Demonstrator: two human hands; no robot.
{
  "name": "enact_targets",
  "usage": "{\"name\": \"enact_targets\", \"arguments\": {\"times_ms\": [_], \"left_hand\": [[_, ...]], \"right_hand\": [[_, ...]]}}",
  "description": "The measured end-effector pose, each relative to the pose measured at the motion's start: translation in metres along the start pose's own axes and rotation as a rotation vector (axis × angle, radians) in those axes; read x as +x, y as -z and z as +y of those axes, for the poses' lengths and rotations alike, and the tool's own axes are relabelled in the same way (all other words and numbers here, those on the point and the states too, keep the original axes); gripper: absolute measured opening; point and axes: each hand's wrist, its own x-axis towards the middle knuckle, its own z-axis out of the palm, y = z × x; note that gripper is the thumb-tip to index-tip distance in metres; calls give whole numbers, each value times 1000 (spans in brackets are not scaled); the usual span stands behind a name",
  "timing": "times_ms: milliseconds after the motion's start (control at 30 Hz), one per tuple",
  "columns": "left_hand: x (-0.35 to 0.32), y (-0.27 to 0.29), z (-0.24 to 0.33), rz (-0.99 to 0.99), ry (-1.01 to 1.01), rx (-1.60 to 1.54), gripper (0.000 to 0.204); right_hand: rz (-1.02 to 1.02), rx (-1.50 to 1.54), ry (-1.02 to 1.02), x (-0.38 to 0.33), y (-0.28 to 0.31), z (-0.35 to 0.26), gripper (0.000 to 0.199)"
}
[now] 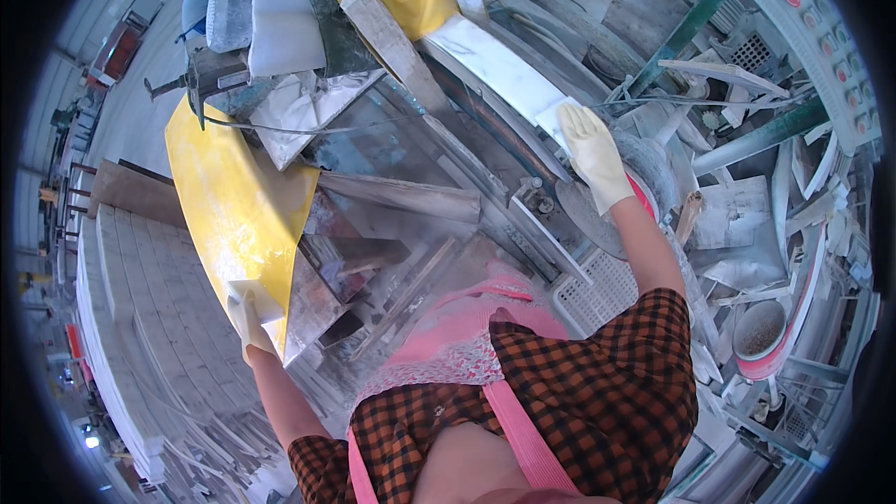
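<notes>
Head view: gloved right hand [590,151] flat, fingers extended, on near end of white veined strip [495,61]. Gloved left hand [245,321] at small white piece [268,301] over yellow sheet [238,210]; cannot tell whether gripping.

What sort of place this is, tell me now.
Probably a stone-cutting workshop: the right hand touches a white veined slab, a button panel stands at upper right, and pale strips are stacked at left.
</notes>
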Motion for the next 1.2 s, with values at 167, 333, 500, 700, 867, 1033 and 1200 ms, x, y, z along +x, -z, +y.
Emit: {"name": "enact_targets", "arguments": {"times_ms": [167, 333, 500, 700, 867, 1033, 1200], "left_hand": [[3, -2, -6, 27, 60, -168, 43], [12, -8, -22, 112, 26, -101, 56], [11, -17, -23, 194, 82, -8, 62], [14, -27, -20, 213, 94, 56, 62], [8, -32, -15, 219, 38, 240, 59], [-22, -32, 10, 177, -60, 225, 48], [-47, -22, 7, 55, -283, 179, 61]], "right_hand": [[184, -97, 203, 37, -5, 0, 47], [-26, -47, 187, 63, -23, -3, 55], [11, -18, 140, 77, -38, -9, 65], [-66, 90, 82, 84, -15, -5, 60], [39, 440, -230, 116, 18, -65, 36], [-158, 1678, -219, 119, 69, -244, 33], [-340, 1645, -25, 106, 117, -443, 36]]}}
